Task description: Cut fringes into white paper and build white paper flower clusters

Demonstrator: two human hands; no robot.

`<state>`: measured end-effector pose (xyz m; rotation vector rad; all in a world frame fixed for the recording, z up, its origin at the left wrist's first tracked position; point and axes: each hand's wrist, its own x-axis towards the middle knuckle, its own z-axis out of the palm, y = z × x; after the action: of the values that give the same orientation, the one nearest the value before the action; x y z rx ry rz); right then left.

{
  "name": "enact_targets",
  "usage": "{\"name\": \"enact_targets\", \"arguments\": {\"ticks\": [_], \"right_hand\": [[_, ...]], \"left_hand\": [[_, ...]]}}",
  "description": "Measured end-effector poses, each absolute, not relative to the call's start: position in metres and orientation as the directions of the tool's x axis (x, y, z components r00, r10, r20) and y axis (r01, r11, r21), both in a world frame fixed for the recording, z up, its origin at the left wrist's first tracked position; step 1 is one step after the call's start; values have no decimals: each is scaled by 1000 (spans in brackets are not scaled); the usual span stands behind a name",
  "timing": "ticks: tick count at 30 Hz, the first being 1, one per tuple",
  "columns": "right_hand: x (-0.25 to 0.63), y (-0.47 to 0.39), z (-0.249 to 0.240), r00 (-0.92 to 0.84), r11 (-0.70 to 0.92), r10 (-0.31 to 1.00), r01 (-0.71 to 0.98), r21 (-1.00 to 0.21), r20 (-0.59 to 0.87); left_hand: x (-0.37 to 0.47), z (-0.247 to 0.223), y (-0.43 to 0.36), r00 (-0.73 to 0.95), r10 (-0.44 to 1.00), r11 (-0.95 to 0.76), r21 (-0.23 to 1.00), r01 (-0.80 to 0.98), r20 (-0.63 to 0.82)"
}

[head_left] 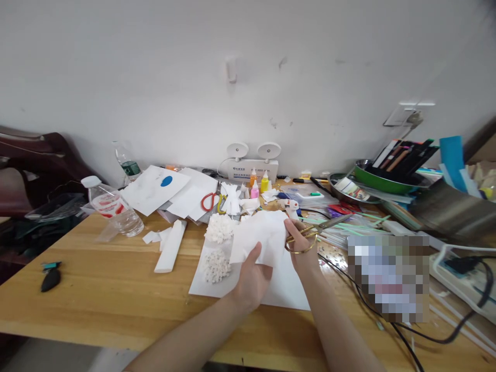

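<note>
My left hand [253, 279] grips the lower edge of a white paper piece [258, 232], thumb on top. At the paper's right edge is my right hand [302, 245], with gold-handled scissors [310, 232] held in it; their blades point right, away from the paper. Its fingertips also touch the paper's upper right edge. Beneath both hands a larger white sheet [287, 289] lies on the wooden table [116, 305]. Two clusters of small white pieces, one upper [220, 228] and one lower [216, 267], rest on the sheet's left part.
A folded white strip [171, 247] and a water bottle [116, 209] stand to the left. Behind are red-handled scissors [208, 201], paint bottles [254, 190] and a glue gun [290, 207]. Black cables [349, 281], a green pan [387, 183] with pens and a power strip [465, 281] occupy the right.
</note>
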<state>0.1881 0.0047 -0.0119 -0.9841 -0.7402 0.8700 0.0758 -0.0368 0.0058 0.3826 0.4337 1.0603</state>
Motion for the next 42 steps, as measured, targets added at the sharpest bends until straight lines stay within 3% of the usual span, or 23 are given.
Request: {"name": "enact_targets", "arguments": {"ticks": [8, 11, 14, 18, 22, 26, 32, 42], "right_hand": [[189, 4, -8, 491, 303, 863, -313, -900, 120], [187, 1, -5, 482, 302, 862, -245, -921, 155], [186, -1, -2, 485, 291, 856, -169, -942, 177], [186, -2, -1, 486, 278, 863, -229, -933, 138], [181, 0, -5, 312, 180, 948, -345, -921, 68], [168, -1, -8, 93, 111, 992, -319, -941, 85], [155, -10, -6, -116, -42, 993, -165, -985, -23], [151, -17, -5, -222, -175, 958, 61, -983, -184]], "left_hand": [[79, -2, -49, 413, 910, 304, 615, -728, 40], [83, -3, -50, 410, 911, 337, 639, -691, -38], [87, 2, -43, 306, 936, 349, 588, -730, -176], [83, 19, -21, 160, 953, 275, 520, -808, -256], [72, 40, 6, 133, 989, 149, 543, -826, -69], [72, 56, 26, 103, 994, 59, 568, -821, 47], [81, 67, 43, -103, 995, -83, 557, -827, -5], [86, 45, 50, -113, 987, -18, 622, -783, -115]]}}
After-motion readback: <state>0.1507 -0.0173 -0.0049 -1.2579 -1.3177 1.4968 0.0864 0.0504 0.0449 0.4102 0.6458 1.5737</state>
